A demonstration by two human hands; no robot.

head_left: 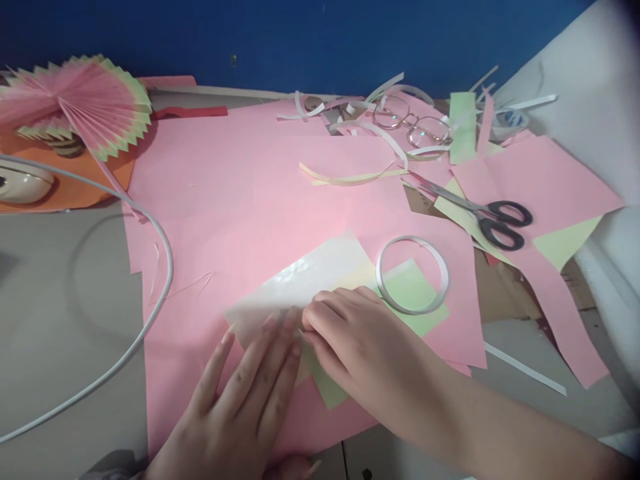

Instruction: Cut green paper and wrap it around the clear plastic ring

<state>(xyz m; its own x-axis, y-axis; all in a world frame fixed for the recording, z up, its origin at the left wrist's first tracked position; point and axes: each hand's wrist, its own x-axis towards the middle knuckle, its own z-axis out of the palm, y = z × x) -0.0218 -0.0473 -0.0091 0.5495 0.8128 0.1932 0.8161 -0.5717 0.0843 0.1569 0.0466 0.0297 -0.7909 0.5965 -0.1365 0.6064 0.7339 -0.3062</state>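
Pink paper [210,173] filled mid-frame; left hand [240,403] lay flat, right hand [360,340] curled, hold unclear; slipping could crease the sheet [320,263].

The curled fingertips of the bare right hand [367,343] are hidden (whether its grip holds anything cannot be told), and it covers part of the pale green paper [410,283]. The bare left hand [247,393] masks part of the glossy white sheet [305,277]. The left border cuts off the rounded cream object [23,183] and the pink-and-green pleated paper fan [105,100].
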